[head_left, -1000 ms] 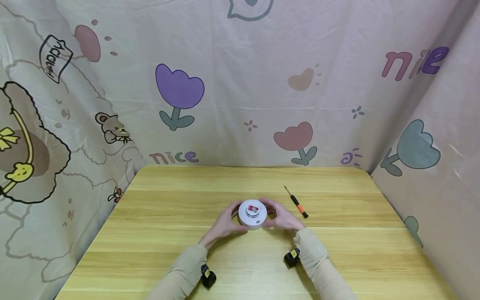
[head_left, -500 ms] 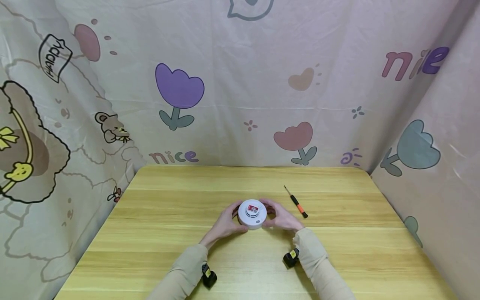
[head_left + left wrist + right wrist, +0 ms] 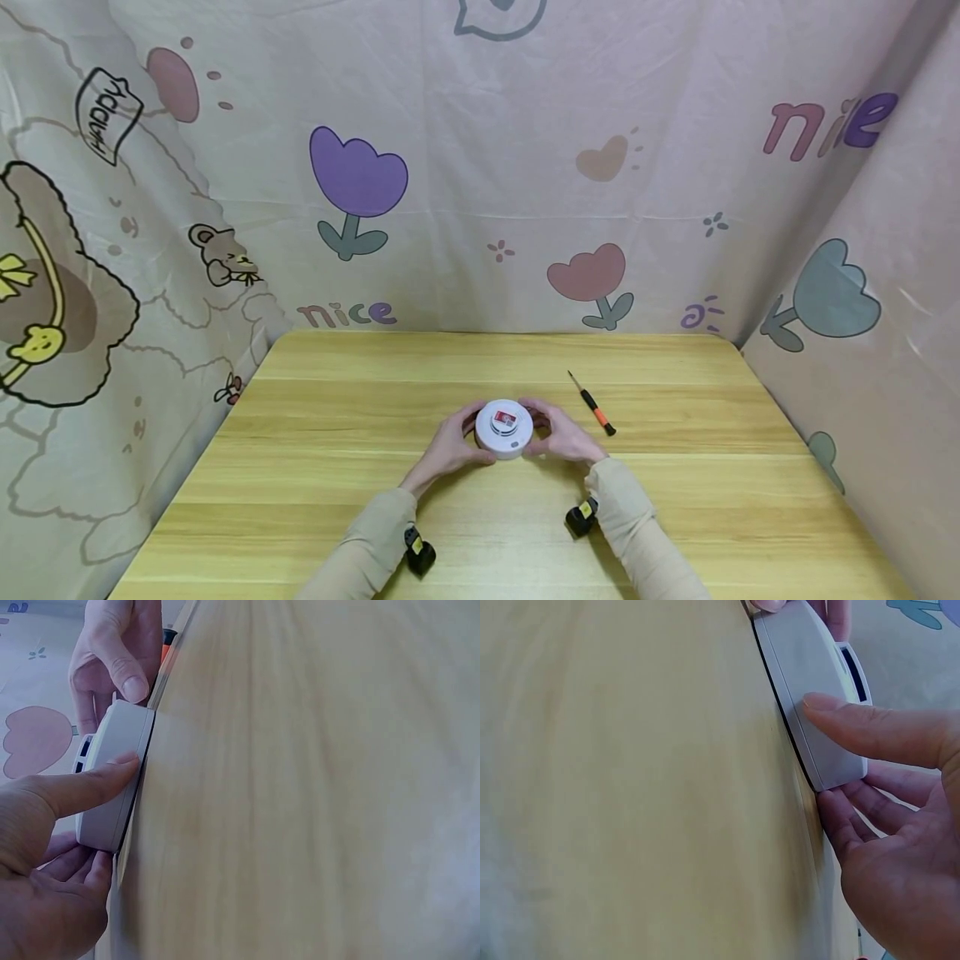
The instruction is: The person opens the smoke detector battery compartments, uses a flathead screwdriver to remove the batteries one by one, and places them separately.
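A round white smoke detector (image 3: 505, 443) lies face up on the wooden table, with a red and white label on its raised, slotted centre. My left hand (image 3: 452, 443) grips its left side, thumb at the near edge and fingers curled round toward the back. From the other side my right hand (image 3: 562, 433) holds it the same way. In the left wrist view the thumb presses on the side wall of the smoke detector (image 3: 116, 780), its base right at the tabletop. The right wrist view has the thumb on the casing (image 3: 795, 682) and fingertips under its lower rim.
A small screwdriver (image 3: 592, 404) with a black and orange handle lies right of the hands, tip pointing away. The wooden table (image 3: 337, 400) ends at a printed cloth backdrop (image 3: 465, 167). Black wrist cameras (image 3: 420, 553) hang below both sleeves.
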Demonstrator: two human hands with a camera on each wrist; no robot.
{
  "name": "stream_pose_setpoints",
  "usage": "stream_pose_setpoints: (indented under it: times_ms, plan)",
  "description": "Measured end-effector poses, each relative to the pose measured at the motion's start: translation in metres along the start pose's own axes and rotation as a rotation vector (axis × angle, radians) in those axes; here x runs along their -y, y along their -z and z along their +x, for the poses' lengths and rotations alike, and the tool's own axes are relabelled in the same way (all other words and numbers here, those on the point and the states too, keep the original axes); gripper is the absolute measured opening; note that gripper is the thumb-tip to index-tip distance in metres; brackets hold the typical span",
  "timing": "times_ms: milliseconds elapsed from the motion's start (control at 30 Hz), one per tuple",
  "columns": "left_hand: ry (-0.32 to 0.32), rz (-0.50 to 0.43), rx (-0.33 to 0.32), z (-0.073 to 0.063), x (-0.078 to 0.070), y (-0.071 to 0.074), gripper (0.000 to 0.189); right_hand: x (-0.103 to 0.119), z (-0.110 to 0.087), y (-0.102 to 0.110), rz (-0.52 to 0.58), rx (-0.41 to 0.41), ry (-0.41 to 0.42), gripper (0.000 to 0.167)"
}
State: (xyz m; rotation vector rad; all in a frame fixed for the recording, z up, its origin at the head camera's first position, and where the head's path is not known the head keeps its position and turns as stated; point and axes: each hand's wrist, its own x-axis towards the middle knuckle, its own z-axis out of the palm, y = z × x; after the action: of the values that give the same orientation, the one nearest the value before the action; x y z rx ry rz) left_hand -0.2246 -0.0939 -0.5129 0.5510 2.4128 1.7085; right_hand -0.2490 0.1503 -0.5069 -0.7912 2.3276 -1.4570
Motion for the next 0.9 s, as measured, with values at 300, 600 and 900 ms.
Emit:
stream_pose_setpoints:
  times_ms: [300,600,900]
  plan:
    - [-0.011,0.012,0.011,0.000,0.002,0.003,0.093,-0.002,0.000,-0.003,-0.012,-0.015,0.007,0.088]
    - [0.010,0.002,0.045,-0.001,0.003,0.006,0.093,0.001,-0.004,-0.006,-0.019,-0.039,-0.011,0.087]
    - [-0.012,-0.007,0.058,-0.003,0.005,0.009,0.093,0.001,-0.006,-0.012,0.015,-0.054,-0.036,0.086]
